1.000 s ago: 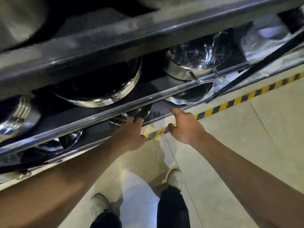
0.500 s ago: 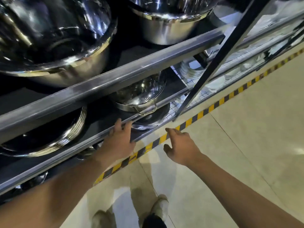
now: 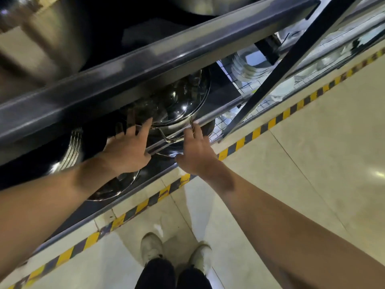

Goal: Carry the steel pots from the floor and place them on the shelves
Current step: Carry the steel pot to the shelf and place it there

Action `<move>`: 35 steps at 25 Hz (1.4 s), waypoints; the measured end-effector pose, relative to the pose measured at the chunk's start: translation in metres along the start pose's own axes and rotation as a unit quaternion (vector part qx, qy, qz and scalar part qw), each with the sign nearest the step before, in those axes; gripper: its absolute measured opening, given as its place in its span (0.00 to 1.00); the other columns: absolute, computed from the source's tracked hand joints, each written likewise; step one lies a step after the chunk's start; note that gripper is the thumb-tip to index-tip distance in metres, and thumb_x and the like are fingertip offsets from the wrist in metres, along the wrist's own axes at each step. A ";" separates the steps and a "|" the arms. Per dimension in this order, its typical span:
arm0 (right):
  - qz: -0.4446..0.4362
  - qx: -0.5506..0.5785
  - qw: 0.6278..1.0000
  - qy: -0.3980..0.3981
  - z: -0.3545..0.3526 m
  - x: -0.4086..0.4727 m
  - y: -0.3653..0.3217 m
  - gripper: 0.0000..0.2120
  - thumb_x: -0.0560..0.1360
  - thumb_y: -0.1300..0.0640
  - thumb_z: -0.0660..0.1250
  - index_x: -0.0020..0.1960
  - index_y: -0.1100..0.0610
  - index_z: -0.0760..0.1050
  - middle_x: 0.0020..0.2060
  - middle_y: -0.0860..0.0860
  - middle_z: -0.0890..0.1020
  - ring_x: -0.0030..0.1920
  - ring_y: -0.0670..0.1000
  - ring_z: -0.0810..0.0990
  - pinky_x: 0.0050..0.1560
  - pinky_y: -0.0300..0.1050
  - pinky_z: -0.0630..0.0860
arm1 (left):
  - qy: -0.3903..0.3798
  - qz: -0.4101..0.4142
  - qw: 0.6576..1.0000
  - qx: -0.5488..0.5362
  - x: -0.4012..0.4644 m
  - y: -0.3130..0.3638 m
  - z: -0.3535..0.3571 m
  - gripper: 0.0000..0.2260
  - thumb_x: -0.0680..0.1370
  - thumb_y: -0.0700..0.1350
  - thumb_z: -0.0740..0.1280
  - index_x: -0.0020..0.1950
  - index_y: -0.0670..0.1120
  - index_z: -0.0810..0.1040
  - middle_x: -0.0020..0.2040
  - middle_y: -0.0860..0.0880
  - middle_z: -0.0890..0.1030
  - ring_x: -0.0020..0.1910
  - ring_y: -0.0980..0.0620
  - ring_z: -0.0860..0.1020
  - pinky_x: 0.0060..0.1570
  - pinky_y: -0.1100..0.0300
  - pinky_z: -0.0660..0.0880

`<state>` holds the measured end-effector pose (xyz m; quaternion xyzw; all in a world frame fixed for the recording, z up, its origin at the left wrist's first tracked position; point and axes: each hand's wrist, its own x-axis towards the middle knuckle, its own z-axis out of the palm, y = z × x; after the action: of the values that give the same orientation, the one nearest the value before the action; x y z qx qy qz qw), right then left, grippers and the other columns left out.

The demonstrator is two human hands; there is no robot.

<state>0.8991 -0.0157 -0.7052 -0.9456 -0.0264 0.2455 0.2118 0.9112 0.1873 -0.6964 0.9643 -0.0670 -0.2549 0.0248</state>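
A shiny steel pot (image 3: 177, 105) with a wire handle (image 3: 177, 136) sits on the middle shelf (image 3: 218, 113) of a dark metal rack. My left hand (image 3: 129, 151) reaches in at the pot's left side, fingers spread, fingertips at its rim. My right hand (image 3: 195, 153) is at the shelf's front rail, fingers touching the handle's right end; whether it grips the handle I cannot tell. More steel pots stand on the upper shelf (image 3: 37, 38), further left on the middle shelf (image 3: 70, 149) and on the lower shelf (image 3: 116, 188).
A yellow-and-black hazard stripe (image 3: 270, 124) runs along the tiled floor at the rack's foot. A black diagonal brace (image 3: 281, 65) crosses the rack on the right, with glassware (image 3: 250, 65) behind wire mesh. My shoes (image 3: 152, 247) stand close to the rack.
Both hands have moved forward from the lower rail to the pot on the middle shelf. The view has shifted closer to the rack.
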 end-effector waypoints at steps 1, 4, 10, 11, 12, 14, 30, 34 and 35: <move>0.008 -0.004 1.000 0.002 0.005 -0.002 -0.006 0.43 0.71 0.52 0.72 0.78 0.55 0.52 0.80 0.56 0.48 0.72 0.67 0.60 0.65 0.61 0.69 | 0.001 0.003 1.000 0.003 0.000 -0.003 -0.002 0.41 0.76 0.54 0.66 0.78 0.57 0.39 0.76 0.35 0.60 0.61 0.35 0.75 0.58 0.40 0.73; 0.009 -0.029 1.000 -0.006 0.018 -0.008 -0.025 0.44 0.69 0.50 0.73 0.77 0.55 0.52 0.79 0.58 0.50 0.71 0.68 0.59 0.62 0.62 0.72 | 0.100 0.025 0.991 0.088 0.001 -0.012 -0.004 0.37 0.73 0.50 0.68 0.77 0.44 0.54 0.67 0.34 0.71 0.55 0.38 0.78 0.55 0.42 0.78; -0.087 -0.015 0.996 -0.019 0.031 -0.012 -0.064 0.44 0.69 0.48 0.72 0.78 0.55 0.53 0.74 0.62 0.61 0.70 0.66 0.62 0.62 0.63 0.72 | 0.057 -0.088 0.987 0.119 0.014 -0.011 -0.007 0.32 0.76 0.47 0.67 0.76 0.37 0.58 0.70 0.33 0.69 0.66 0.33 0.72 0.62 0.42 0.72; -0.119 -0.022 0.993 -0.002 0.024 -0.010 -0.059 0.41 0.70 0.49 0.71 0.77 0.56 0.56 0.71 0.61 0.67 0.68 0.65 0.65 0.59 0.61 0.74 | 0.032 -0.108 0.992 0.063 0.021 -0.010 -0.012 0.29 0.76 0.46 0.67 0.74 0.38 0.63 0.66 0.34 0.72 0.63 0.34 0.74 0.60 0.43 0.74; -0.139 -0.015 0.990 0.032 0.014 -0.007 -0.050 0.36 0.71 0.50 0.70 0.75 0.56 0.60 0.66 0.60 0.72 0.65 0.63 0.69 0.55 0.59 0.76 | 0.013 -0.112 0.994 0.004 0.027 -0.006 -0.015 0.25 0.76 0.44 0.67 0.71 0.38 0.67 0.62 0.35 0.75 0.59 0.35 0.77 0.58 0.43 0.76; -0.124 0.031 0.985 0.119 -0.018 0.007 -0.021 0.27 0.72 0.53 0.70 0.68 0.57 0.66 0.59 0.58 0.75 0.60 0.61 0.73 0.50 0.55 0.76 | 0.017 -0.063 0.997 -0.041 0.023 0.016 -0.018 0.24 0.74 0.44 0.67 0.69 0.41 0.67 0.60 0.37 0.76 0.58 0.37 0.77 0.56 0.43 0.76; -0.052 -0.141 0.985 0.081 -0.019 0.014 0.010 0.49 0.69 0.54 0.74 0.79 0.48 0.46 0.79 0.62 0.44 0.72 0.69 0.58 0.58 0.58 0.75 | -0.071 -0.125 0.989 0.019 0.005 -0.020 -0.019 0.27 0.80 0.48 0.63 0.76 0.38 0.62 0.67 0.37 0.69 0.69 0.39 0.69 0.64 0.51 0.68; -0.059 -0.068 0.988 0.128 -0.032 0.023 0.015 0.42 0.70 0.52 0.73 0.78 0.54 0.55 0.78 0.59 0.51 0.70 0.68 0.61 0.57 0.59 0.75 | 0.048 -0.051 0.997 -0.022 -0.002 -0.009 -0.028 0.24 0.76 0.49 0.65 0.70 0.43 0.66 0.57 0.40 0.74 0.58 0.39 0.76 0.54 0.45 0.75; -0.047 -0.066 0.989 0.128 -0.040 0.031 0.020 0.44 0.71 0.52 0.73 0.79 0.56 0.53 0.78 0.58 0.50 0.71 0.68 0.59 0.58 0.60 0.74 | 0.064 -0.035 0.996 -0.044 -0.008 -0.003 -0.026 0.25 0.76 0.49 0.66 0.71 0.46 0.63 0.55 0.41 0.75 0.54 0.40 0.77 0.50 0.46 0.75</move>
<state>0.9439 -0.0447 -0.6962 -0.9788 -0.0596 0.1102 0.1622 0.9179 0.1915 -0.6700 0.9783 -0.0204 -0.1966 0.0627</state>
